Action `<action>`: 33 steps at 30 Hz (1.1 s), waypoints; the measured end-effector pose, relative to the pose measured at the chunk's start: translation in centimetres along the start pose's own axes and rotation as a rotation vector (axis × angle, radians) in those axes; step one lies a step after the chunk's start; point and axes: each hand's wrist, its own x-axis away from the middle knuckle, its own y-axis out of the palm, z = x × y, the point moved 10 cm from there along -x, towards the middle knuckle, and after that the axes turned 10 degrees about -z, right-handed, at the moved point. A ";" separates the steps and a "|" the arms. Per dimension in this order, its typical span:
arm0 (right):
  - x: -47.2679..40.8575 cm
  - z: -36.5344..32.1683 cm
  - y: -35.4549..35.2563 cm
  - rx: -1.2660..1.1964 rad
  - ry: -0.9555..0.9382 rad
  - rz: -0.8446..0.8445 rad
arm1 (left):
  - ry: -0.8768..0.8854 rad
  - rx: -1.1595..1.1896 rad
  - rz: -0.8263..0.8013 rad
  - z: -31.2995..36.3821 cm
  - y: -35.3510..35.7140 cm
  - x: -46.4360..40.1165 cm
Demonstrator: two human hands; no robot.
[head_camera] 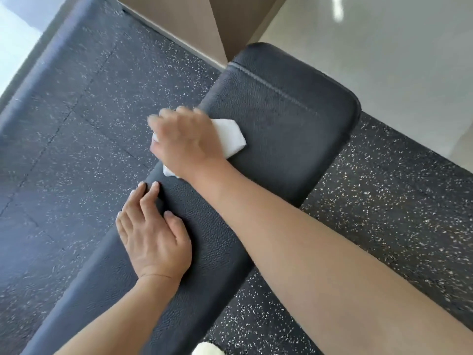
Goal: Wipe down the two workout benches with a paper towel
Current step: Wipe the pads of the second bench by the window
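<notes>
The right hand [183, 139] lay on a white paper towel [231, 135] and pressed it flat onto the black workout bench [281, 129]. Its fingers were blurry, so I could not tell for sure if they curled around the towel or only pushed down on it. They looked mostly spread out. A bit of the towel stuck out on the right of the hand, and a small bit showed under the wrist. The left hand [153, 237] held nothing. It rested flat, with straight fingers, on the left edge of the nearer pad, as if to keep the bench steady. The bench ran long from near left to far right. The towel sat about where the narrow near pad met the wide far pad, close to the left edge. The right hand was farther away than the left hand, so it was the one closer to the wide pad. Most of that wide pad lay to the right of the towel and farther away. I think the next wipe would need to go that way, along the long line of the bench. Only one bench could be seen. A speckled dark floor [76, 111] lay all around it, and a pale floor [384, 60] was far off on the right.
</notes>
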 end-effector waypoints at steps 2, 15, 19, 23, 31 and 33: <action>-0.4 -0.9 0.9 0.018 -0.023 -0.039 | 0.001 0.001 0.002 0.1 0.0 0.0; 15.2 10.7 -6.0 -0.019 -0.341 0.026 | -0.013 0.031 -0.035 0.1 -0.4 0.0; 8.4 13.8 -6.1 0.054 -0.031 0.059 | 0.000 0.035 -0.031 -0.2 -0.2 -0.1; 0.9 13.2 -5.5 0.011 0.275 0.096 | 0.005 0.034 -0.045 -0.6 0.3 -0.2; 0.9 -1.5 0.2 -0.070 -0.009 -0.063 | 0.021 0.048 -0.071 -0.9 0.5 -0.1; 4.6 -2.0 0.0 -0.086 -0.126 -0.091 | 0.025 0.052 -0.079 -0.9 0.4 -0.2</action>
